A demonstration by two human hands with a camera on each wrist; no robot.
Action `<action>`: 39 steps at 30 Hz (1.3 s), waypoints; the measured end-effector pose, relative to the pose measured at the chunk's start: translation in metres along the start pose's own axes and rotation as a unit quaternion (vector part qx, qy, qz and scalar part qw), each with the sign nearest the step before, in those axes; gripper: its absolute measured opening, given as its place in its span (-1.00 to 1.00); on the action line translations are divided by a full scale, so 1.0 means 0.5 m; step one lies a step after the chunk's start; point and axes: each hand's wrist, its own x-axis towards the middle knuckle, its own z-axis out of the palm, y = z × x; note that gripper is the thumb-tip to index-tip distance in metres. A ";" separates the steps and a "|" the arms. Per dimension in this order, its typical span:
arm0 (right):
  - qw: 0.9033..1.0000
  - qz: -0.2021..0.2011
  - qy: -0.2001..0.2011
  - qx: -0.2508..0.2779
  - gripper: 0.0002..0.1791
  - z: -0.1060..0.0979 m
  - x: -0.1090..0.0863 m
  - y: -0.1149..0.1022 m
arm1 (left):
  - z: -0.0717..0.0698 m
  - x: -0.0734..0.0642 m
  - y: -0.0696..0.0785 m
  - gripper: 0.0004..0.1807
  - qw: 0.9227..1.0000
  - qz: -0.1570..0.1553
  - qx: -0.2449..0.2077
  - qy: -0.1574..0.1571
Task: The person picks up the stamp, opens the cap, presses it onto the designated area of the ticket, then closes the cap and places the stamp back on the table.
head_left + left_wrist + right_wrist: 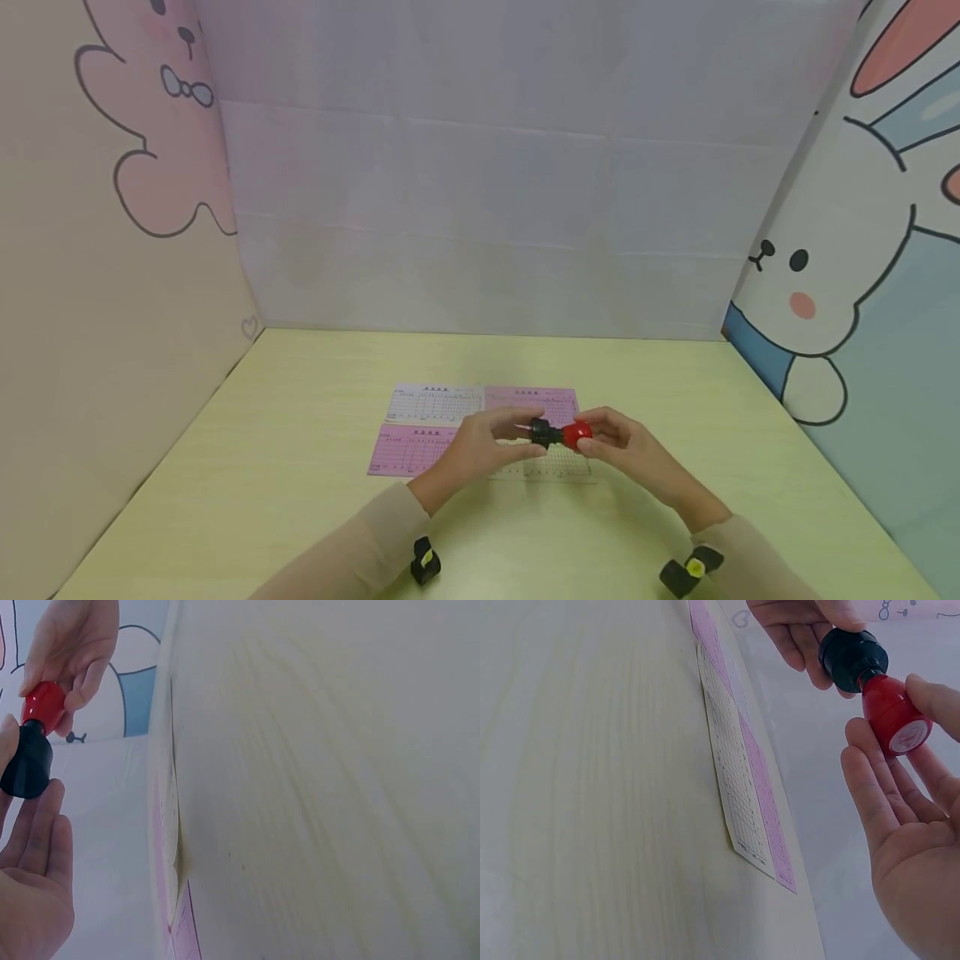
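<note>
Between both hands, above the paper forms, is a small stamp with a red rounded handle (889, 712) and a black wide end (851, 660). My left hand (480, 446) pinches the black end between thumb and fingers. From the other side, my right hand (622, 437) grips the red handle with thumb and fingertips. A round whitish label (909, 737) shows on the handle's tip in the right wrist view. The stamp lies roughly sideways in the head view, black end to the left. Its stamping face is hidden.
Under the hands, printed forms lie in two rows: a white form (431, 404) and a pink form (528, 400) behind, another pink form (412, 450) and a whitish form (562, 467) in front. The pale yellow table (285, 417) meets walls at the back and both sides.
</note>
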 end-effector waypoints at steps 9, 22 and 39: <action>1.000 -0.013 0.004 -0.019 -0.49 0.002 -0.002 -0.005 | -0.005 0.001 0.003 -0.47 1.000 0.005 0.012 0.003; 1.000 -0.012 -0.008 -0.028 -0.46 -0.001 -0.002 -0.007 | -0.009 0.003 0.001 -0.50 1.000 0.019 0.005 -0.012; 1.000 -0.014 -0.013 -0.024 -0.46 0.004 -0.002 -0.008 | -0.015 0.004 0.000 -0.47 1.000 0.018 -0.003 -0.023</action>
